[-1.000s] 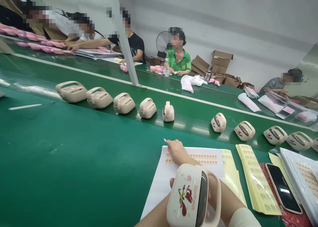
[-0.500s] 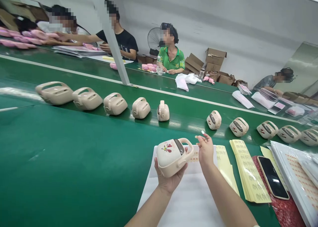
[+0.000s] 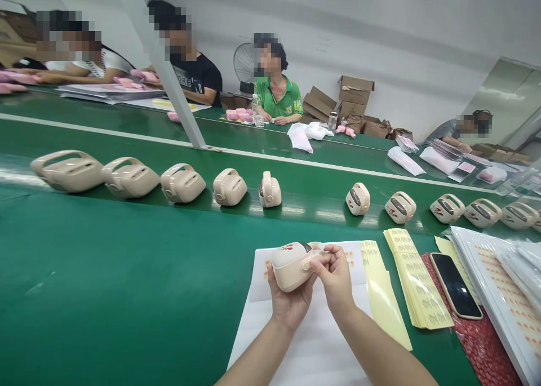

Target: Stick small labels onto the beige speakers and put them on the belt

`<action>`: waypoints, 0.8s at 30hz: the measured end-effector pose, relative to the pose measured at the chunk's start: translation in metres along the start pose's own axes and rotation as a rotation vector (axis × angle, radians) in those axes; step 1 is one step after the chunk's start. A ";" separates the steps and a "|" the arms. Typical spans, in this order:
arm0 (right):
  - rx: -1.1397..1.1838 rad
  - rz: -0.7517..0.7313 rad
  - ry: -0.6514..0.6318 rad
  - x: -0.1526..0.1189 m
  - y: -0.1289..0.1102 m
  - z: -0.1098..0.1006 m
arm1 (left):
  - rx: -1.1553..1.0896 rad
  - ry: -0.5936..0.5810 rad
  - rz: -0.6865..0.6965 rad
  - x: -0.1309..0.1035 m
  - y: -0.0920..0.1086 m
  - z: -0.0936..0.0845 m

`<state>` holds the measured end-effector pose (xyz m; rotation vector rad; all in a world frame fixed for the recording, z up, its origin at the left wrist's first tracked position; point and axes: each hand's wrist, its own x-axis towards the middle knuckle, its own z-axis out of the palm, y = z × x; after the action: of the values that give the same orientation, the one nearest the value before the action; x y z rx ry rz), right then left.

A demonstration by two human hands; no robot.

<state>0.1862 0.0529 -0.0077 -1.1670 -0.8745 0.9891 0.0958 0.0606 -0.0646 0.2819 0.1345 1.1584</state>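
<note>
Over the white sheet, my left hand cups a small cream handled device from below and keeps it tilted. The device has a rounded lid with a red flower print, a dark window and a carrying handle. My right hand has its thumb and fingers closed at the handle's side, by the round pivot. Whether a small piece lies under those fingertips is hidden. Beneath both hands rests a white paper sheet with orange prints near its top.
Similar cream devices line the green belt ahead. On my right lie yellow sticker sheets, a phone and plastic-wrapped printed sheets. A grey post rises beyond the belt; several people sit across the table.
My right hand has come in from beside the device, where a small white piece showed at its fingertips, to the handle's side. The device has turned, its lid now facing more upward.
</note>
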 end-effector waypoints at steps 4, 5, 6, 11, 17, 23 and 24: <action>0.033 0.014 0.050 -0.005 0.004 0.004 | -0.060 0.006 -0.001 0.000 -0.001 0.000; 0.038 0.017 0.051 -0.006 0.005 0.005 | -0.076 0.013 -0.003 -0.001 -0.001 0.000; 0.036 0.018 0.047 -0.007 0.005 0.006 | -0.089 0.019 -0.006 -0.001 -0.001 0.000; -0.058 -0.051 0.027 -0.007 0.005 0.008 | -0.088 0.031 0.001 -0.001 -0.001 0.000; -0.401 -0.347 -0.012 -0.009 0.012 -0.004 | -0.033 0.021 0.008 -0.001 -0.003 0.001; -0.511 -0.377 -0.036 -0.004 0.012 -0.015 | -0.078 0.061 -0.080 -0.002 -0.002 0.001; -0.503 -0.341 -0.033 -0.001 0.012 -0.016 | -0.073 0.063 -0.081 -0.002 -0.002 0.000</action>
<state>0.1984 0.0478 -0.0225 -1.3597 -1.3480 0.5208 0.0968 0.0577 -0.0656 0.1738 0.1575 1.0898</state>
